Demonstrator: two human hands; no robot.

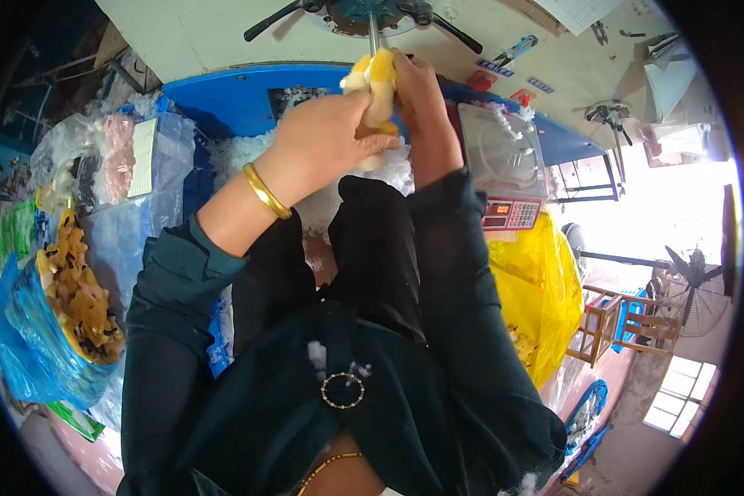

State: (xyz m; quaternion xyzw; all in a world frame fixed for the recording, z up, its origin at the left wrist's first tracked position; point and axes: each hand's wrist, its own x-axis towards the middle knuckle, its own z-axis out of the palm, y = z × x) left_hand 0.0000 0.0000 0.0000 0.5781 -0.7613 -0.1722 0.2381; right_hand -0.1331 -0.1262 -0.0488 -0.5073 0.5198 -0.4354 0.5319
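Observation:
A small yellow and cream plush toy [380, 87] sits at the end of a metal tube [374, 35] that sticks out from the table edge toward me. My left hand [321, 139] is closed around its near side, thumb toward the right. On the far right side, my right hand [419, 91] grips the plush with bent fingers close to the tube. The tube's tip is hidden by the plush. White stuffing fluff [240, 161] lies below my hands, around my knees.
A digital scale [511, 213] with a red panel stands right of my knees, beside a yellow bag [537, 289]. At left, a blue plastic bag [16, 331] holds several yellow-brown plush pieces [74, 289]. Pliers [517, 50] lie on the table [211, 41]. A standing fan [690, 289] is far right.

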